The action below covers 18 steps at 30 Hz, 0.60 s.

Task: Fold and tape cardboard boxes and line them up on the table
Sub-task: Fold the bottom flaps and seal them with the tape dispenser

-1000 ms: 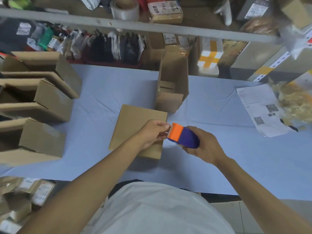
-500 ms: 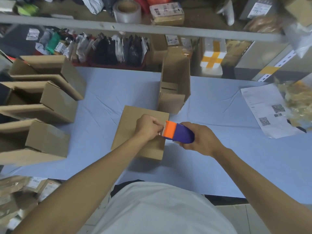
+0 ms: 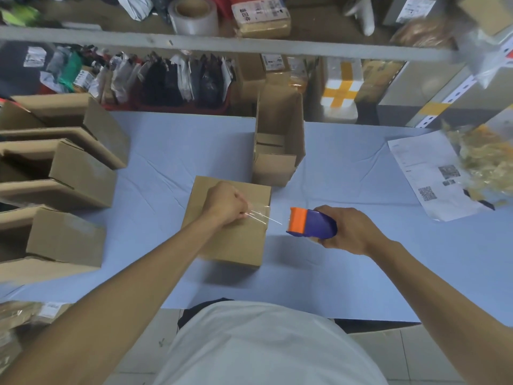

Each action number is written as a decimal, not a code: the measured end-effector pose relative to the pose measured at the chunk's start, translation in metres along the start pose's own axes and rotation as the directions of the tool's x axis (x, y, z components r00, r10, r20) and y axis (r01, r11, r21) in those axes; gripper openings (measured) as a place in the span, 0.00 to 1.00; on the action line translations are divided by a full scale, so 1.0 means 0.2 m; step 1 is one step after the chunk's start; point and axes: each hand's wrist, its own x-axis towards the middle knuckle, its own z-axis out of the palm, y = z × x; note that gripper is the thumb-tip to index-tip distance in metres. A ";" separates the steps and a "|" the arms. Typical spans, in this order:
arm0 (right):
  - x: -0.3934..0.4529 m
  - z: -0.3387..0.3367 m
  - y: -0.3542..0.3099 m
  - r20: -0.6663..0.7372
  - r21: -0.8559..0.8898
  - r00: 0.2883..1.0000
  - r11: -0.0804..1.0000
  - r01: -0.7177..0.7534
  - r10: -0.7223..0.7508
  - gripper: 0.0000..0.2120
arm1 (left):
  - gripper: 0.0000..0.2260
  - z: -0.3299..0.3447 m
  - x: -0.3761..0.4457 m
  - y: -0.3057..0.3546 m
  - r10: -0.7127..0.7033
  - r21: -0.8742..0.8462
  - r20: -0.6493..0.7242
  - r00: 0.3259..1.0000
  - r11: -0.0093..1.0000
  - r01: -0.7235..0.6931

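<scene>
A: Views on record?
B: One. Head-worn, wide-angle, looking forward and steeply down over the wearer's chest.
A: Range?
B: Close; both forearms reach in from the bottom edge. Table (image 3: 347, 273) fills the middle, shelf rail (image 3: 222, 45) crosses the top, beyond the fingers (image 3: 244, 209).
A: Overlap with another view?
B: No second view.

Plain brown cardboard box (image 3: 226, 232) on pale blue counter (image 3: 347, 268). Tape dispenser (image 3: 312, 223) purple with orange front; tape strip (image 3: 261, 215) clear, glossy. White sheet (image 3: 424, 176) with black square codes. White parcel (image 3: 342, 90) crossed with yellow tape.
</scene>
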 end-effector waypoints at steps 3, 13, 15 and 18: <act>0.03 0.02 0.00 0.008 -0.016 1.000 1.000 -0.009 0.009 0.27 | 0.06 0.02 -0.01 0.01 -0.018 0.023 -0.024 1.000 1.000 0.018; 0.10 0.05 0.00 0.071 -0.078 0.996 0.996 -0.046 0.051 0.29 | 0.04 0.06 0.03 0.02 0.026 0.296 -0.043 0.999 0.955 -0.013; 0.12 0.06 -0.01 0.089 -0.096 0.994 0.994 -0.053 0.062 0.29 | 0.04 0.08 0.04 0.03 0.063 0.442 -0.047 0.997 0.896 -0.036; 0.14 0.07 -0.04 0.109 -0.162 0.991 0.985 -0.058 0.076 0.31 | 0.11 0.09 0.05 0.05 0.085 0.586 -0.077 0.993 0.810 -0.024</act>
